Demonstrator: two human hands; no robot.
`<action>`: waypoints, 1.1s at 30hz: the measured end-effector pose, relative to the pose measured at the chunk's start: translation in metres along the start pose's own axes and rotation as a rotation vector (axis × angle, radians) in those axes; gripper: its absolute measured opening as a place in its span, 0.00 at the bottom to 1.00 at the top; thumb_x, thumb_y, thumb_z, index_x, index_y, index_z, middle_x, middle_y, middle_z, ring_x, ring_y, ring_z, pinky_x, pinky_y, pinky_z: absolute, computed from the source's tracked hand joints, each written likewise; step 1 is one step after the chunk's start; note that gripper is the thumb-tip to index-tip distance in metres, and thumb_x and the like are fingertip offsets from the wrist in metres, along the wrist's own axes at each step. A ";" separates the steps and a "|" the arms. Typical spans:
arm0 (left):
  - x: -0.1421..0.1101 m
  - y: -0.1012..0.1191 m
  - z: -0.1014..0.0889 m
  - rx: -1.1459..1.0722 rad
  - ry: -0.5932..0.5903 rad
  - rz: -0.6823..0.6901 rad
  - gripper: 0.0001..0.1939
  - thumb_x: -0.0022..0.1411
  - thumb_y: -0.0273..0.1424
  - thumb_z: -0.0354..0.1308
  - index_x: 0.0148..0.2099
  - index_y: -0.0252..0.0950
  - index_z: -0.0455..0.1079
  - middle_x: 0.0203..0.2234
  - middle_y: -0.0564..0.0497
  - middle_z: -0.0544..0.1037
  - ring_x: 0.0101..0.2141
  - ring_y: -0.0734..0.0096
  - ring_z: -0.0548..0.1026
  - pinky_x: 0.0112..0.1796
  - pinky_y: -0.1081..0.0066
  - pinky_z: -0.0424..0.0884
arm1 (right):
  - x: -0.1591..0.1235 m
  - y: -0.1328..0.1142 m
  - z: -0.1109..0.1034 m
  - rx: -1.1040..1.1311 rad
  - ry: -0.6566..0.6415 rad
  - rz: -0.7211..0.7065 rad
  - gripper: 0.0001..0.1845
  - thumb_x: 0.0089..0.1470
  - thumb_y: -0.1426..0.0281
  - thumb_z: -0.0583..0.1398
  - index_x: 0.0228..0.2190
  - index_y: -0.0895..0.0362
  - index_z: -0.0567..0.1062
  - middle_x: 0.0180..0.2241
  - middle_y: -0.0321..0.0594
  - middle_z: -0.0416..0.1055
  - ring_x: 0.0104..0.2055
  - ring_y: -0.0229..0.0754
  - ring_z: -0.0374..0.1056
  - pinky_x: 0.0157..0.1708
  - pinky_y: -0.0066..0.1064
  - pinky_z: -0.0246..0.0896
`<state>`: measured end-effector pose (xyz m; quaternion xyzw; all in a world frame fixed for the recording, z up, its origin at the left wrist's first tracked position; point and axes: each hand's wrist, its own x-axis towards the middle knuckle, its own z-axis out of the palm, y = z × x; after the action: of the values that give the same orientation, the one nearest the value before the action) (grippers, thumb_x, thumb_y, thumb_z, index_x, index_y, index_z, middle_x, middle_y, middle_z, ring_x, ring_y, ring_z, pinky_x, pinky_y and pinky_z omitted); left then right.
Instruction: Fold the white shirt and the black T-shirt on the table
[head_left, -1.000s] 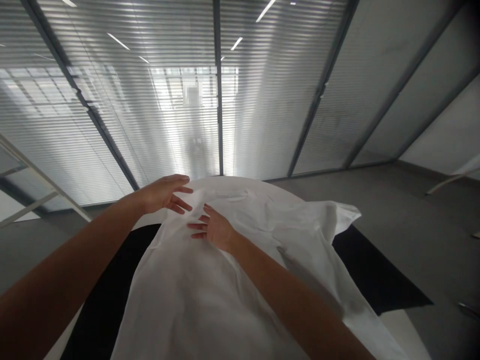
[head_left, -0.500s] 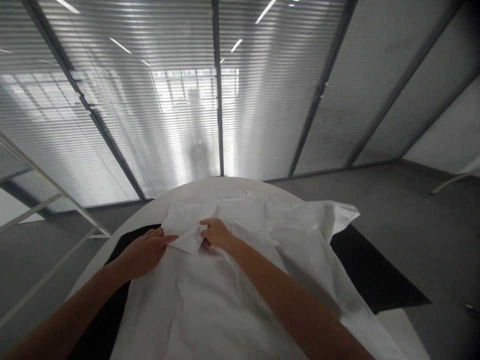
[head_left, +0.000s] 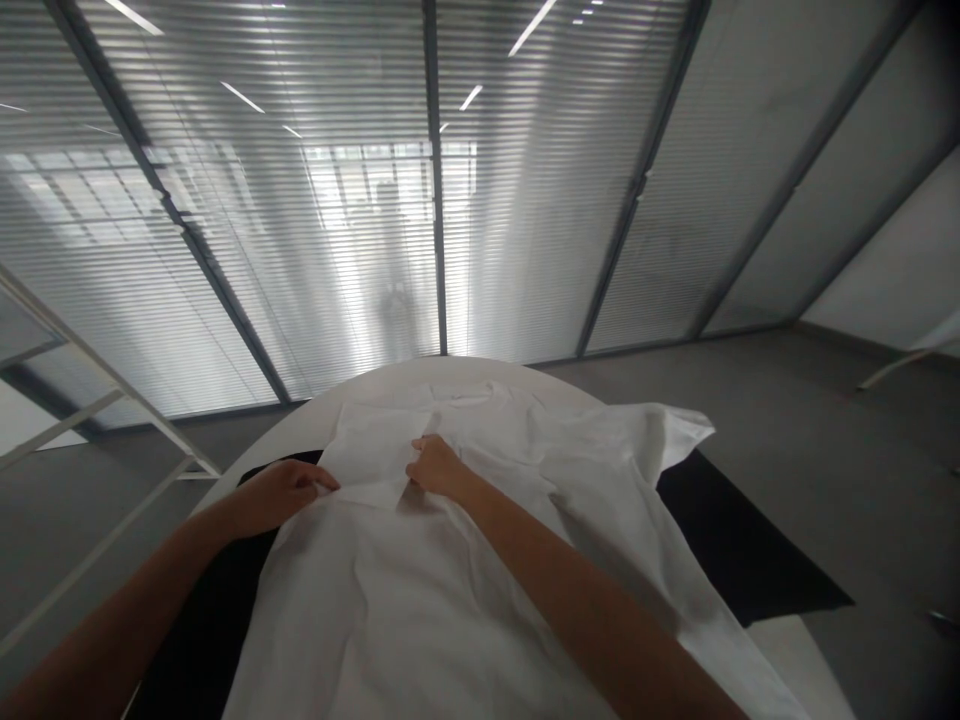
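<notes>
Hands [head_left: 279, 495] [head_left: 439, 467] on white shirt [head_left: 405, 600]

The white shirt [head_left: 382, 610] is thin, supple cloth, mostly matt, with a soft sheen along its creases. The black sheet [head_left: 742, 550] under it looks like dull, flat fabric. The bench [head_left: 409, 375] has a smooth, pale top with a low-gloss finish. Behind, the glass wall [head_left: 360, 270] is glossy – ceiling lights glint in it as sharp streaks – over fine slatted blinds. Its dark frames look like matt metal; the grey floor [head_left: 870, 470] is smooth and dull.
</notes>
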<state>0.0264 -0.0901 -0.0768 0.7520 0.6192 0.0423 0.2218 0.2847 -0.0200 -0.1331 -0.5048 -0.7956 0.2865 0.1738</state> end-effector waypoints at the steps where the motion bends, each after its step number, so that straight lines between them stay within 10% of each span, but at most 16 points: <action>1: 0.002 -0.001 -0.004 -0.027 -0.040 0.006 0.19 0.56 0.31 0.48 0.42 0.42 0.80 0.35 0.53 0.82 0.36 0.64 0.78 0.39 0.70 0.71 | -0.002 -0.001 0.001 -0.029 -0.003 -0.019 0.12 0.46 0.77 0.59 0.35 0.62 0.77 0.40 0.52 0.75 0.51 0.50 0.68 0.50 0.33 0.61; 5: 0.016 0.000 -0.007 0.107 0.042 -0.012 0.20 0.63 0.36 0.45 0.38 0.41 0.79 0.32 0.50 0.81 0.36 0.61 0.78 0.41 0.66 0.70 | -0.015 -0.006 0.006 -0.132 0.085 -0.041 0.22 0.49 0.76 0.57 0.47 0.63 0.73 0.56 0.57 0.65 0.56 0.51 0.64 0.52 0.36 0.61; 9: 0.034 0.007 0.020 0.318 0.352 0.039 0.26 0.68 0.42 0.42 0.61 0.40 0.69 0.51 0.40 0.76 0.52 0.52 0.72 0.53 0.55 0.65 | -0.024 -0.007 0.008 -0.306 0.203 -0.142 0.26 0.57 0.66 0.54 0.57 0.55 0.67 0.65 0.51 0.53 0.58 0.54 0.61 0.52 0.45 0.60; 20: 0.032 -0.002 0.051 0.415 0.205 0.005 0.31 0.68 0.50 0.40 0.68 0.46 0.58 0.65 0.42 0.63 0.63 0.52 0.62 0.60 0.51 0.55 | -0.028 0.005 -0.025 -0.453 -0.073 -0.076 0.25 0.58 0.58 0.53 0.54 0.52 0.71 0.58 0.49 0.67 0.58 0.56 0.63 0.54 0.53 0.58; 26: 0.045 0.022 0.038 0.422 0.191 -0.075 0.24 0.66 0.42 0.45 0.59 0.42 0.70 0.57 0.41 0.72 0.58 0.45 0.67 0.56 0.44 0.58 | -0.049 0.038 -0.118 -0.476 0.087 0.119 0.25 0.61 0.58 0.50 0.54 0.54 0.73 0.55 0.49 0.71 0.56 0.54 0.66 0.53 0.46 0.59; 33: 0.099 0.138 0.062 0.189 0.294 0.132 0.22 0.68 0.37 0.43 0.56 0.36 0.70 0.52 0.41 0.75 0.51 0.56 0.74 0.53 0.58 0.66 | -0.107 0.150 -0.261 -0.482 0.424 0.542 0.23 0.60 0.63 0.51 0.45 0.63 0.78 0.47 0.62 0.74 0.52 0.59 0.69 0.49 0.45 0.60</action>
<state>0.1960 -0.0325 -0.1004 0.7943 0.5953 0.1079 0.0543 0.5836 0.0050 -0.0240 -0.7697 -0.6249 0.0173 0.1292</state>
